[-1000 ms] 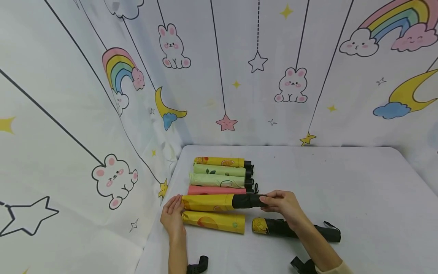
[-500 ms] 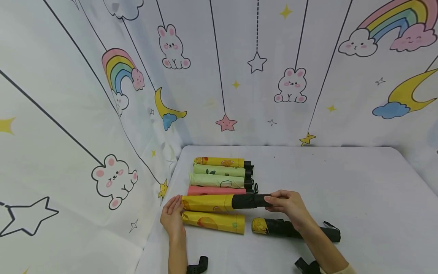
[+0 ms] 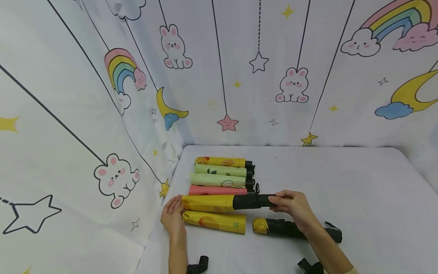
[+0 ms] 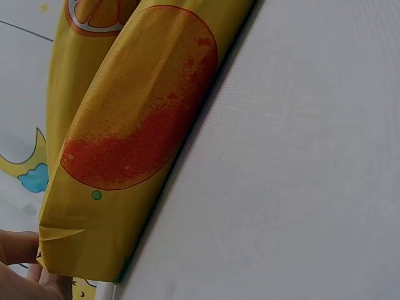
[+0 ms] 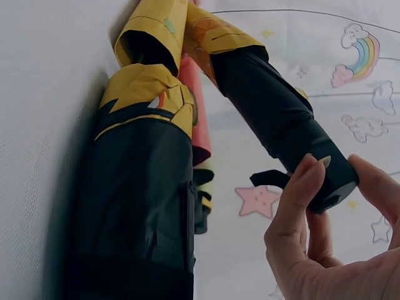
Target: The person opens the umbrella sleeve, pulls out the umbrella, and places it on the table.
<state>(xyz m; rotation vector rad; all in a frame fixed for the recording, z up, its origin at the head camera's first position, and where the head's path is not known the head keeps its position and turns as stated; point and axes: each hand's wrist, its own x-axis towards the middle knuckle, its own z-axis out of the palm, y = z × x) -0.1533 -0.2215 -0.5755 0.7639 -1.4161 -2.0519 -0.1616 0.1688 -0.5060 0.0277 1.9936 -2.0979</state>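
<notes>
A black folding umbrella (image 3: 254,201) sticks partway out of a yellow fruit-print sleeve (image 3: 208,203). My left hand (image 3: 173,217) pinches the sleeve's far left end. At the opposite end, my right hand (image 3: 292,207) grips the umbrella's handle end between thumb and fingers, as the right wrist view also shows. Just below lies a second yellow sleeve (image 3: 215,222), with its mouth facing right. Under my right forearm rests another black umbrella (image 3: 285,228) with a yellow tip and a wrist strap, partly hidden by the arm.
Several sleeved umbrellas lie in a row behind: a red one (image 3: 217,190), two light green ones, the nearer (image 3: 217,180) and the farther (image 3: 220,170), and a yellow one (image 3: 220,162). A white cloth covers the table (image 3: 359,198); patterned curtains stand behind and left.
My right hand has moved a little to the right, and more of the black umbrella shows outside the sleeve. My left hand stays at the sleeve's end.
</notes>
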